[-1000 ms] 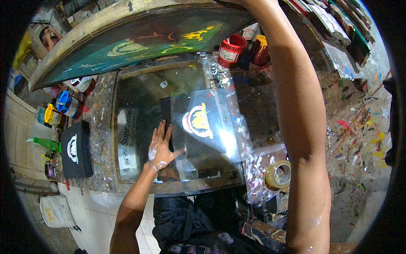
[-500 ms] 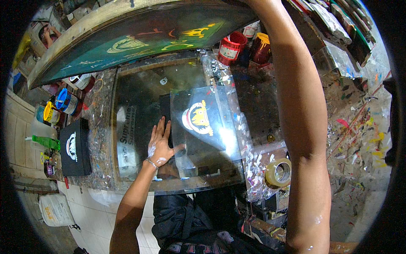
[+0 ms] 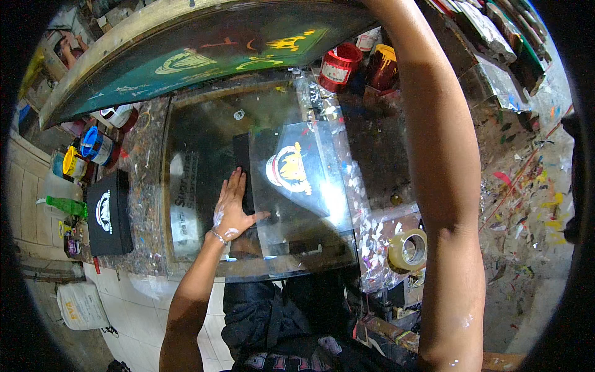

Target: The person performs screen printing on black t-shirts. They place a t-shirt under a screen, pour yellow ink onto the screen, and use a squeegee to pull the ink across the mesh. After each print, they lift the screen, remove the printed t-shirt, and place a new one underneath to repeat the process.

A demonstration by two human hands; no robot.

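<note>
My left hand (image 3: 230, 201) lies spread, fingers apart, along a black rectangular piece (image 3: 242, 149), its thumb reaching onto a clear sheet (image 3: 291, 229) that carries a white, yellow and red emblem (image 3: 286, 168). Both lie on a glass panel (image 3: 198, 118) on the stained workbench. A wooden-framed printing screen (image 3: 223, 28) with colourful designs is raised above the far side of the panel. My right arm (image 3: 443, 161) reaches up along the right to the screen's frame; the hand is at the top edge, its fingers hidden.
Paint cans stand behind (image 3: 339, 65) and at left (image 3: 94, 144), beside a green bottle (image 3: 73, 208) and a black box with white print (image 3: 108, 232). A tape roll (image 3: 406, 253) lies near right. Boards (image 3: 483, 28) are stacked upper right. Another person (image 3: 67, 46) shows upper left.
The scene sits slightly higher in the picture than a second ago. My left hand stays spread beside the clear sheet, and my right arm remains raised at the screen.
</note>
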